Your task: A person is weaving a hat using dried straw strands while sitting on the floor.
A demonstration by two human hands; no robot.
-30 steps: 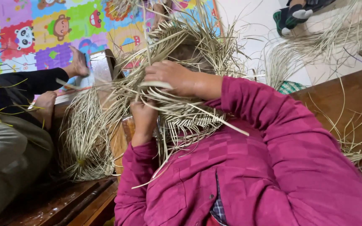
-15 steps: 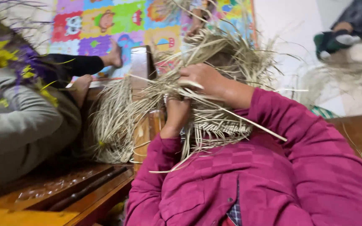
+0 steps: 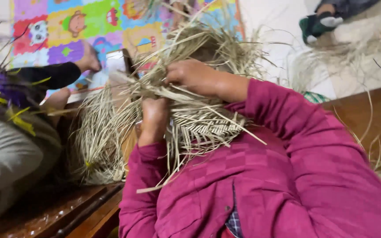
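- Head view looks down on the person's magenta quilted jacket (image 3: 287, 185), which fills the lower right of the picture.
- Landmark here is the woven straw piece (image 3: 203, 125), a partly plaited mat of pale strips resting against the jacket's chest.
- Left hand (image 3: 154, 119) sits at the left edge of the woven straw piece, curled shut around a bunch of strips; its fingertips are buried in the straw and cannot be seen.
- Right hand (image 3: 192, 75) lies just above the woven straw piece, fingers closed over loose strips; which strand it pinches is hidden by the tangle.
- Loose straw ends (image 3: 217, 44) fan out above and behind the woven piece, masking whatever lies under them.
- To the left of the woven piece hangs a second straw bundle (image 3: 95, 136), its lower end lost in shadow.
- Further left, another person in a grey and black sleeve (image 3: 18, 132) is cut off by the edge; one hand of theirs (image 3: 89, 59) rests on the colourful play mat (image 3: 67, 26), well above the woven piece.
- Upper right of it, a foot in a dark green sock (image 3: 320, 24) is partly out of view.
- Brown wooden boards (image 3: 362, 114) show to its right and below left, blurred.
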